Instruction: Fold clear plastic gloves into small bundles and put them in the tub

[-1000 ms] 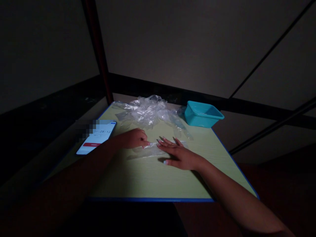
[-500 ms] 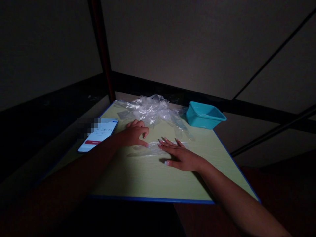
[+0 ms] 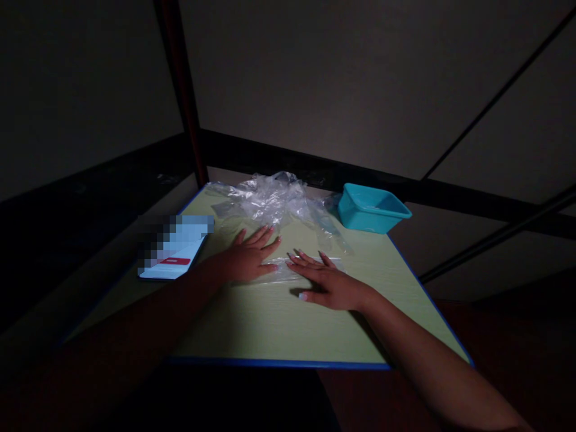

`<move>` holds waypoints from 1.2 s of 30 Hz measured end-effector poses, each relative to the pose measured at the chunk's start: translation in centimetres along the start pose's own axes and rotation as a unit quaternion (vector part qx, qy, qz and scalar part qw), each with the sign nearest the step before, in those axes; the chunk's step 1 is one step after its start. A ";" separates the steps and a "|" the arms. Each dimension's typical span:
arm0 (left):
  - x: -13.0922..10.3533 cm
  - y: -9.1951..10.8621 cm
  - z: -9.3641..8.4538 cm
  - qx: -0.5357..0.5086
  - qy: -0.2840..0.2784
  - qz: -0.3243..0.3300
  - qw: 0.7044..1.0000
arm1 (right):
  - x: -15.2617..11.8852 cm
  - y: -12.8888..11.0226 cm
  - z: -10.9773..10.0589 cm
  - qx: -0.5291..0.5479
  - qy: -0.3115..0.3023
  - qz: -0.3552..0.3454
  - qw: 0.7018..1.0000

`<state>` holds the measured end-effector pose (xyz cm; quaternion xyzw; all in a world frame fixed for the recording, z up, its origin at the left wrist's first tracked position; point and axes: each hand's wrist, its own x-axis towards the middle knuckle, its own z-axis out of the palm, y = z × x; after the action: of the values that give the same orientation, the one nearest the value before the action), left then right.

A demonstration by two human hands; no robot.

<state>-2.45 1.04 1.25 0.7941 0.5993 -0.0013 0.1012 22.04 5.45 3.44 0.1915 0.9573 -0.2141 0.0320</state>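
Observation:
A flattened strip of clear plastic bag (image 3: 279,273) lies across the middle of the table. My left hand (image 3: 246,259) rests palm down over its left end, fingers spread. On the strip's right part lies my right hand (image 3: 327,283), flat with its fingers stretched out and its thumb apart on the tabletop. Parts of the strip are hidden beneath both hands. Behind them sits a crumpled heap of clear plastic bags (image 3: 276,198), reaching toward the table's far edge.
A turquoise plastic basket (image 3: 366,221) stands at the far right corner. To the left lies a phone (image 3: 180,249) with its screen lit, partly blurred out. The pale green table (image 3: 279,330) has a blue edge; walls rise close behind it and to its left.
My left hand has gone from curled fingers to spread and flat, pressing down on the left end of the strip. My right hand has stayed in place.

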 end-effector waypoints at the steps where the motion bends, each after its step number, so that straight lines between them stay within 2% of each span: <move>1: 0.0 -0.1 -0.1 0.000 -0.005 -0.002 1.000 | 0.0 0.0 0.0 -0.001 0.002 -0.001 1.000; 8: 0.0 -0.3 -0.4 -0.002 -0.007 -0.019 1.000 | 0.0 0.2 0.1 0.001 0.008 -0.012 1.000; 13: 0.1 -0.2 -0.3 0.006 -0.010 -0.033 0.999 | 0.6 -0.3 0.6 -0.026 0.041 -0.035 0.998; 17: 0.1 -0.4 0.0 0.004 0.003 -0.030 1.000 | 1.2 -0.6 1.1 -0.043 0.033 -0.058 0.997; 25: 0.2 -0.8 0.2 0.000 -0.005 -0.025 1.000 | 0.9 -0.3 0.7 -0.056 0.041 -0.017 0.997; 28: 0.1 -0.5 -0.1 -0.002 -0.004 -0.024 1.000 | 0.8 -0.2 0.7 -0.063 0.037 -0.006 0.997; 32: -0.1 0.4 -0.5 -0.011 0.030 -0.020 0.999 | 0.8 -0.3 0.9 -0.067 0.031 -0.009 0.997; 36: -0.2 1.3 -0.3 -0.010 0.056 0.032 0.998 | 0.7 -0.1 0.7 -0.064 0.043 -0.009 0.997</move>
<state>-1.28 0.51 1.74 0.8105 0.5784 0.0527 0.0757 21.32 5.35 2.70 0.1892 0.9713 -0.1442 0.0015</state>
